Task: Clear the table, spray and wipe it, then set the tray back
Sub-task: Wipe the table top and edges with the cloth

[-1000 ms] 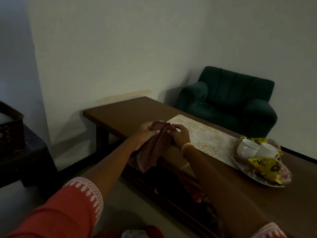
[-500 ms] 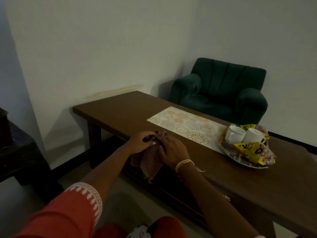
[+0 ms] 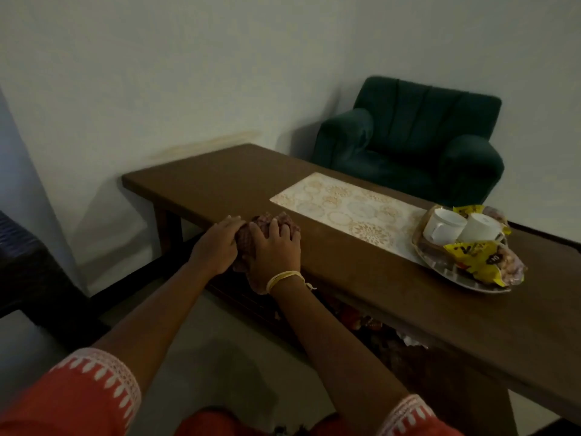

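Table [image 3: 393, 278] runs from about 10 o'clock to 4 o'clock across the view, and both hands sit on its near edge over a bunched checked cloth [image 3: 267, 223]. The left hand [image 3: 217, 247] lies against the cloth's left side with fingers fairly straight and together; the right hand [image 3: 275, 247] presses on top, fingers spread and slightly curved over the wad. Toward 3 o'clock the tray [image 3: 465, 280] is back on the table, holding two white cups [image 3: 445, 226] and yellow snack packets [image 3: 478, 259], overlapping the end of the patterned mat [image 3: 342, 206]. That suggests the task is near its end, with the cloth being folded or put down; the next move likely calls for carrying it away. Half a second ago the cloth hung over the table's edge, pinched between both hands; now it is gathered up onto the top and pressed flat.
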